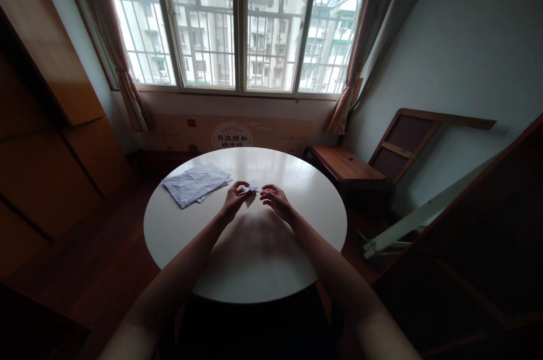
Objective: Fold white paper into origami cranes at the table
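A small piece of folded paper (pixel 251 188), pale bluish-white with pointed corners, is held just above the middle of the round white table (pixel 275 269). My left hand (pixel 235 200) pinches it by its left side between thumb and fingers. Close by its right tip is my right hand (pixel 276 200), with fingers loosely bent and somewhat apart. Whether the right fingertips touch the paper is hard to make out. On the left part of the tabletop lies a loose stack of creased paper sheets (pixel 195 183).
Beyond the table, a long printed box (pixel 271 132) lies under the barred window (pixel 240 20). A low wooden bench (pixel 348 163) and a leaning wooden frame (pixel 407 145) stand at the right. Wooden cabinets (pixel 46 179) line the left.
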{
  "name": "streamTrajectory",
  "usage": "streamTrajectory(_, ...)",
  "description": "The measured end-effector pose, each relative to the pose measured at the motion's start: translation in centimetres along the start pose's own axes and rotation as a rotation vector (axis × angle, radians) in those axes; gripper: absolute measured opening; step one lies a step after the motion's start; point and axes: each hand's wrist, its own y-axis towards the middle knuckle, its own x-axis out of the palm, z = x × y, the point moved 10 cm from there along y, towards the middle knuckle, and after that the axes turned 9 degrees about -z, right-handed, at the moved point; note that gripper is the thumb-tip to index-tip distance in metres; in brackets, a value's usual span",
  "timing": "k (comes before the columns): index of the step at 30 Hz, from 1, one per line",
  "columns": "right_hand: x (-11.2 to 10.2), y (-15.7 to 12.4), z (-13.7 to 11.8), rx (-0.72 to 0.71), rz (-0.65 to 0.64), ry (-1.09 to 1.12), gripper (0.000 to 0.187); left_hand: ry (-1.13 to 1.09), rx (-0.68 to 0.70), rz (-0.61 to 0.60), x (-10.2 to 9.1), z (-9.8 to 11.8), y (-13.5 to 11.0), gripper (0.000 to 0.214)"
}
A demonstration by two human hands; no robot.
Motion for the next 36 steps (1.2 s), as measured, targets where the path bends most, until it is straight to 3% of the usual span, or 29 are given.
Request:
streamTrajectory(4,-0.8,0.2,1.1,0.090,0.046,-0.065,0.047,0.069,0.035,-0.119,1.4,0.3,0.0,0.052)
streamTrajectory(7,-0.5,0.3,0.6,0.031,0.009,-0.153,0.044,0.127,-0.012,-0.174,2.1,-0.3,-0.1,0.066)
streamTrajectory(13,-1.3,0.0,-1.4,-0.086,0.118,-0.258,0.032,0.177,-0.142,-0.083,0.8,-1.7,-0.2,0.089)
streamTrajectory(16,-1.6,-0.2,-2.0,-0.118,0.167,-0.248,0.030,0.124,-0.218,-0.043,0.2,-2.7,-0.3,0.079)
streamTrajectory(21,-1.0,-0.2,-1.8,-0.101,0.139,-0.229,0.033,0.090,-0.248,-0.073,0.4,-2.9,-0.6,0.047)
streamTrajectory(28,-3.3,-0.4,-1.5,-0.105,0.321,-0.167,0.037,0.098,-0.248,-0.124,1.4,-2.1,-0.8,0.045)
streamTrajectory(36,-4.4,-0.3,-1.1,-0.128,0.381,-0.110,0.036,0.149,-0.197,-0.175,1.0,-2.3,-0.1,0.044)
